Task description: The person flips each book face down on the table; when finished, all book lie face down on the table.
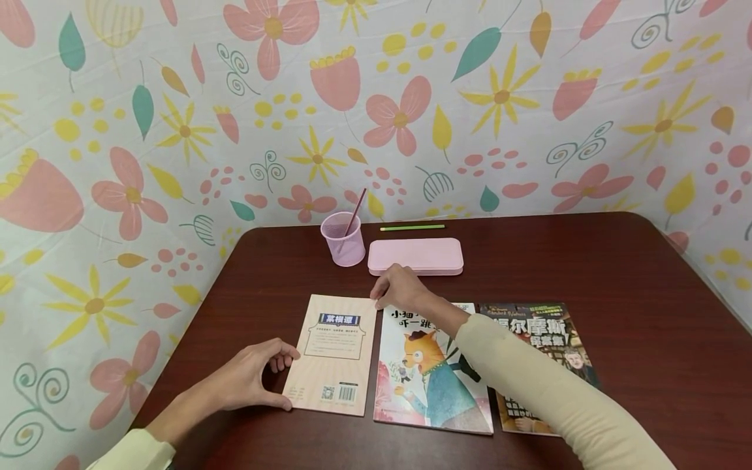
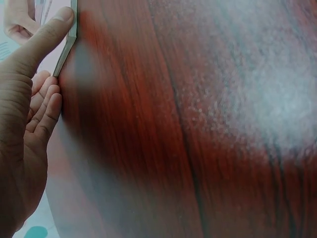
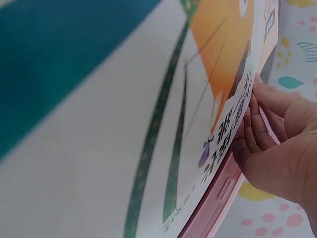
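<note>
A beige book (image 1: 333,365) lies flat on the dark table, Chinese text and a barcode on its upper face. My left hand (image 1: 251,373) is at its left side, thumb by the lower left corner and fingertips against the left edge. In the left wrist view, the thumb (image 2: 47,37) lies along the book's edge. My right hand (image 1: 402,287) reaches across, fingertips touching the beige book's top right corner. Under the right forearm is a picture book (image 1: 435,385) with an orange cat. Right of it lies a darker book (image 1: 529,408), partly hidden by the sleeve.
Behind the books, a pink pencil case (image 1: 416,253) lies near the right hand. A purple mesh cup (image 1: 345,245) holding a dark red pencil (image 1: 356,212) stands left of it. A green pencil (image 1: 412,228) lies near the back edge, before a flowered cloth (image 1: 423,130).
</note>
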`<state>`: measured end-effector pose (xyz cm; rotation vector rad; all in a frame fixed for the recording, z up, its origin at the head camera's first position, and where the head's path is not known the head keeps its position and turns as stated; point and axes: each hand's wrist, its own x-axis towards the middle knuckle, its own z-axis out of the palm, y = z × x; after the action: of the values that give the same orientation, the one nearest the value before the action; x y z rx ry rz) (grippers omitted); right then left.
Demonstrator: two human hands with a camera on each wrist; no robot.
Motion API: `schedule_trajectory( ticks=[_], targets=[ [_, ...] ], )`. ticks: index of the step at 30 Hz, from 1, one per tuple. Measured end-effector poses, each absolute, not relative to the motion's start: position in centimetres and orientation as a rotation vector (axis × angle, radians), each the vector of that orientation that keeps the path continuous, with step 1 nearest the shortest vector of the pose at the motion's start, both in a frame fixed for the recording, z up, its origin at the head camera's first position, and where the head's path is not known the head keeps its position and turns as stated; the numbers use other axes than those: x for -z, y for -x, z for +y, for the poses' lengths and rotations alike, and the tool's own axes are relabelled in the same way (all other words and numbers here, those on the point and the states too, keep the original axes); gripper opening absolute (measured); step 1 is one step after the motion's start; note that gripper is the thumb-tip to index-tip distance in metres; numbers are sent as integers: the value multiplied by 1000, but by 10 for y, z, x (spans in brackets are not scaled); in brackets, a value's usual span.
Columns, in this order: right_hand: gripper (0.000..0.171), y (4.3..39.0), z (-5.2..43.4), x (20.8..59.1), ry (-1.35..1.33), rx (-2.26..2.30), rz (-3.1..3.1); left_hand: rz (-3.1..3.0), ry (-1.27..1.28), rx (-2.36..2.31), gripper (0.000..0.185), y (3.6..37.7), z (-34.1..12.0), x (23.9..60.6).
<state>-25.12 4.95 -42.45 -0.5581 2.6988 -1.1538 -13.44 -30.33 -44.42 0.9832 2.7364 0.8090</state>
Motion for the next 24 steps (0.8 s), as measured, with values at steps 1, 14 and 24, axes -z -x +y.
schedule_trajectory(
  ticks=[1, 14, 24],
  targets=[
    [13, 252, 50, 424, 555, 1156, 2695, 2736, -985, -807, 71, 134, -303, 444],
    [14, 256, 57, 425, 645, 1193, 2588, 2728, -988, -797, 69, 131, -301, 442],
    [38, 256, 78, 413, 854, 1122, 2453, 2759, -1050, -819, 48, 139, -306, 436]
  ],
)
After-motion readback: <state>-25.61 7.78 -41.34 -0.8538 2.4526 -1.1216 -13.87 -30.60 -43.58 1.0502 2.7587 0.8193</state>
